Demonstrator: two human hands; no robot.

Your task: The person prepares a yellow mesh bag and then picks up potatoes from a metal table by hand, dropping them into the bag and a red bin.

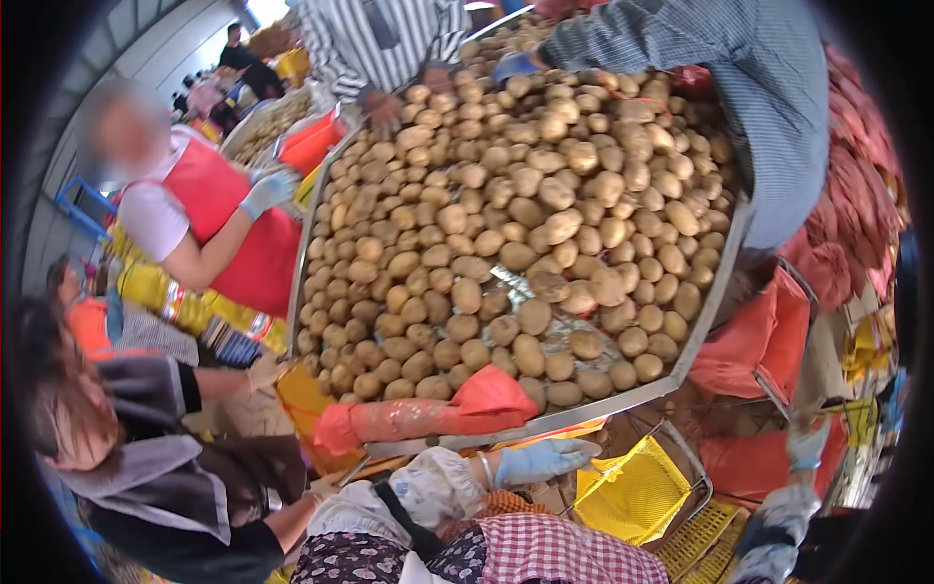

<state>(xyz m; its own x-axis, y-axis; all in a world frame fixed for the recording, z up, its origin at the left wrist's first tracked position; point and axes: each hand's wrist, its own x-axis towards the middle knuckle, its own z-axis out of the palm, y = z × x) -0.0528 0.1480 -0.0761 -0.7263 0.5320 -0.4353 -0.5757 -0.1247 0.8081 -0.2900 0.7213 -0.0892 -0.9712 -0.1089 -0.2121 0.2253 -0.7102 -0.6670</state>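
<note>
- The left hand (545, 459), in a blue glove, lies flat just under the near edge of the tray (623, 399). Its fingers are straight and laid together, and it holds nothing.
- The right hand (783, 511), in a pale glove, is low at the right. It is blurred there, so I cannot tell whether it is spread or closed.
- Between the two hands a yellow bag (632, 492) hangs mouth-up in a wire frame, probably to sit within easy reach of the pile.
- Another person's arm in a red sleeve (409, 419) lies along the near rim, with a red bag (491, 394) against the pile.
- The potatoes (506, 214) are heaped across the tray. The raised rim holds them in, and bare metal shows only near the middle front.
- More red bags (759, 341) hang off the right side.
- Farther off, a co-worker's gloved hand (268, 190) reaches in at the left rim and a bare hand (384, 112) rests at the far rim. People crowd every side, so the only free room is at the near right corner.
</note>
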